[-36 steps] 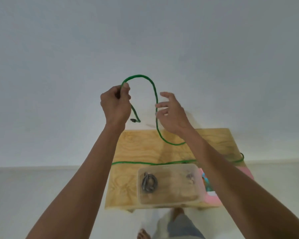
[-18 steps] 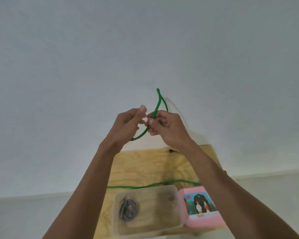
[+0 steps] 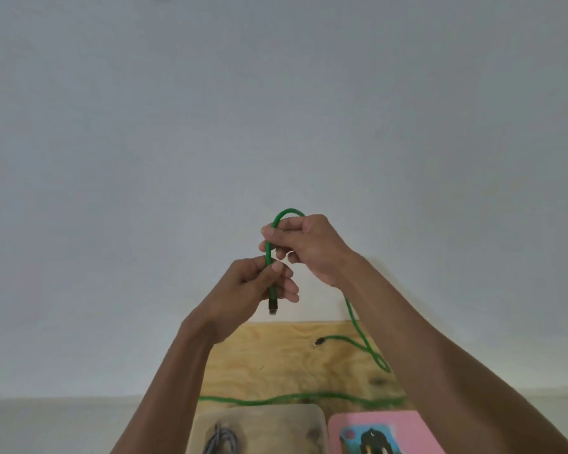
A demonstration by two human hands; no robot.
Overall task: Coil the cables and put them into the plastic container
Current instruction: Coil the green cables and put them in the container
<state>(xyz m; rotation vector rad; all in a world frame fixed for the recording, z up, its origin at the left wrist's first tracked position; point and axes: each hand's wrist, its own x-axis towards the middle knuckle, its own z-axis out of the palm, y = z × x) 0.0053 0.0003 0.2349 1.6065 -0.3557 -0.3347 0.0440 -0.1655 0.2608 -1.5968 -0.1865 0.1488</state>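
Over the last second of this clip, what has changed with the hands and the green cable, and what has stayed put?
The left hand and right hand came together; the wide loop of green cable shrank to a tight bend. The right hand now pinches it above the left. The slack still trails across the wooden board, and the plastic container still holds the grey cable.

Showed as two arms only, cut off by the lower edge of the view; were bare along the whole visible length of the left forearm (image 3: pixel 177 371) and the right forearm (image 3: pixel 417 329), without cloth over either wrist; ended in a bare left hand (image 3: pixel 253 283) and a bare right hand (image 3: pixel 309 247); had slender fingers (image 3: pixel 289 286) with short, pale nails; bore faint knuckle creases across the right hand's back.
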